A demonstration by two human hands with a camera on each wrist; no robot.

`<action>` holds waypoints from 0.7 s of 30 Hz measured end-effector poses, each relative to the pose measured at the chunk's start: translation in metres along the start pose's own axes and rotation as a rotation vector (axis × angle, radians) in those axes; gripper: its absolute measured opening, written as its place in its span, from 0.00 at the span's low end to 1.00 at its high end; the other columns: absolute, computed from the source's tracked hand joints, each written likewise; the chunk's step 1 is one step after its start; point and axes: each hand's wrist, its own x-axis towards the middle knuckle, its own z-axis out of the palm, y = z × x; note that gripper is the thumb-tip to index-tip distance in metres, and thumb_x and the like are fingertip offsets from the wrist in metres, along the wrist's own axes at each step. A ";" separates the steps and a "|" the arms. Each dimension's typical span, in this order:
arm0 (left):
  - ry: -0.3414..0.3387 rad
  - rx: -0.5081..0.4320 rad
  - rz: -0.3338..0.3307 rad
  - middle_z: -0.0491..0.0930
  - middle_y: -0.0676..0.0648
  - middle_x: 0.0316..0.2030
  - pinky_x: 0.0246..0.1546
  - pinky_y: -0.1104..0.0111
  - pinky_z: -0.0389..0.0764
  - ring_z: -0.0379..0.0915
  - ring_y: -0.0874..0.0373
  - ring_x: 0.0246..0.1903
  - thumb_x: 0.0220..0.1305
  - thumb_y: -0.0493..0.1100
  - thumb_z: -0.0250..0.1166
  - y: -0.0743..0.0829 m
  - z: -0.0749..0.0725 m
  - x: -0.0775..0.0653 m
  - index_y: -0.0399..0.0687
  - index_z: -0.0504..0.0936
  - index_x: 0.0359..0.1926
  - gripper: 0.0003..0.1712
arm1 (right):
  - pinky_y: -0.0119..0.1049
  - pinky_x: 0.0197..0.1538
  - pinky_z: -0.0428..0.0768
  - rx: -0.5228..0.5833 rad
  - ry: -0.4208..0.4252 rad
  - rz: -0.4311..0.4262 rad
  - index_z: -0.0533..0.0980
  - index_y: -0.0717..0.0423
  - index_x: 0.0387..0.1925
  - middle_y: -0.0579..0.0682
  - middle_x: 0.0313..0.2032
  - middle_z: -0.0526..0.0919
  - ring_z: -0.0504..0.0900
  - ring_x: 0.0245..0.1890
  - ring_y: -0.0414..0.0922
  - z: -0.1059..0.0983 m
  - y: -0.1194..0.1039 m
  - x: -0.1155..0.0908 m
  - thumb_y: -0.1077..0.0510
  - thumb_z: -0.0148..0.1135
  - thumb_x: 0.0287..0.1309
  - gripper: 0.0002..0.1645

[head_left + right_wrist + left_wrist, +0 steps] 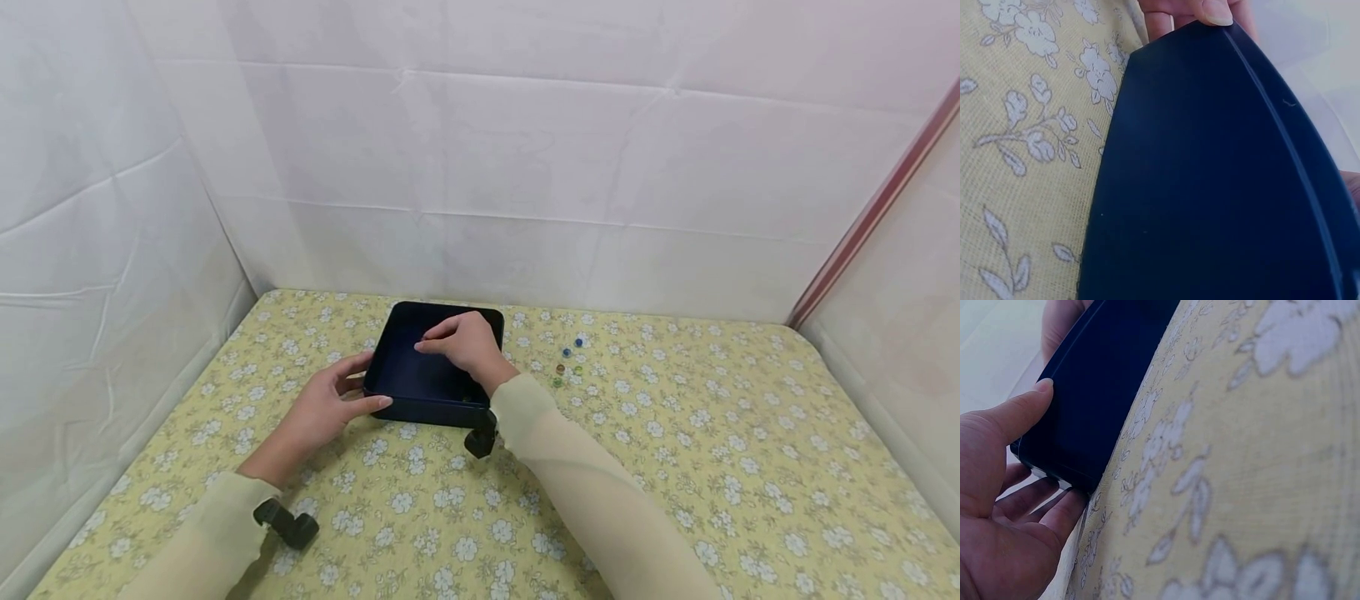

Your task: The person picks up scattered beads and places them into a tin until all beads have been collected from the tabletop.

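A dark navy square box [423,410], open at the top, stands on the table. My left hand [322,406] grips its near left corner. In the left wrist view the thumb [1029,406] lies on the rim and the fingers [1063,515] are against the side. Over the inside of the box, my right hand [468,343] pinches a tiny reddish marble [424,337] between thumb and fingertips, mostly hidden. Small, faint pieces lie in the box's near right corner, partly behind the right wrist. The right wrist view mainly shows the box's outer wall [1210,169].
Right of the box lie several small glass marbles: blue ones [579,342], an amber one [560,369] and green ones [557,382]. A yellow floral cloth [675,467] covers the table. White sheets [525,150] hang behind and at both sides.
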 end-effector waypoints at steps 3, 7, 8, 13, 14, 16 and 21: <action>-0.001 -0.001 0.001 0.60 0.41 0.78 0.60 0.51 0.82 0.67 0.38 0.71 0.65 0.57 0.72 0.001 0.000 0.000 0.54 0.58 0.81 0.50 | 0.45 0.54 0.86 -0.027 -0.005 -0.001 0.91 0.45 0.35 0.45 0.46 0.89 0.85 0.49 0.47 -0.001 0.000 0.001 0.51 0.79 0.54 0.06; 0.000 -0.001 -0.001 0.60 0.41 0.78 0.60 0.51 0.82 0.67 0.39 0.71 0.65 0.57 0.73 0.003 0.000 -0.001 0.54 0.58 0.81 0.50 | 0.44 0.52 0.86 -0.068 -0.007 0.010 0.91 0.46 0.34 0.46 0.47 0.89 0.84 0.51 0.48 -0.001 0.000 0.002 0.51 0.80 0.54 0.07; 0.001 -0.002 -0.002 0.60 0.41 0.78 0.60 0.51 0.82 0.67 0.39 0.71 0.65 0.57 0.73 0.003 0.000 -0.001 0.55 0.58 0.81 0.50 | 0.43 0.52 0.86 -0.079 -0.005 0.016 0.91 0.46 0.34 0.46 0.47 0.88 0.84 0.51 0.48 -0.001 0.000 0.003 0.51 0.80 0.54 0.07; -0.003 -0.006 -0.003 0.59 0.41 0.78 0.61 0.51 0.82 0.67 0.39 0.71 0.65 0.57 0.73 0.002 0.000 -0.001 0.54 0.58 0.81 0.50 | 0.42 0.52 0.86 -0.123 0.003 0.035 0.92 0.46 0.32 0.45 0.47 0.89 0.84 0.52 0.48 -0.001 0.001 0.005 0.50 0.81 0.52 0.07; -0.003 -0.007 -0.003 0.59 0.41 0.78 0.61 0.51 0.82 0.67 0.38 0.71 0.64 0.57 0.73 0.002 0.000 -0.001 0.54 0.58 0.81 0.50 | 0.42 0.51 0.86 -0.128 0.003 0.037 0.92 0.46 0.32 0.45 0.47 0.89 0.84 0.52 0.48 -0.001 0.001 0.006 0.50 0.81 0.52 0.06; -0.003 -0.006 -0.004 0.59 0.41 0.78 0.60 0.51 0.82 0.66 0.38 0.71 0.64 0.57 0.73 0.002 0.000 -0.001 0.54 0.58 0.81 0.51 | 0.41 0.51 0.86 -0.142 0.001 0.042 0.92 0.46 0.32 0.45 0.46 0.89 0.84 0.52 0.47 0.000 0.002 0.007 0.51 0.81 0.52 0.06; -0.002 -0.007 -0.021 0.59 0.43 0.78 0.60 0.53 0.82 0.66 0.40 0.72 0.64 0.59 0.73 0.001 0.001 0.000 0.56 0.58 0.80 0.51 | 0.41 0.51 0.86 -0.181 -0.006 0.055 0.92 0.45 0.31 0.45 0.45 0.90 0.85 0.52 0.46 0.001 0.002 0.008 0.51 0.81 0.52 0.05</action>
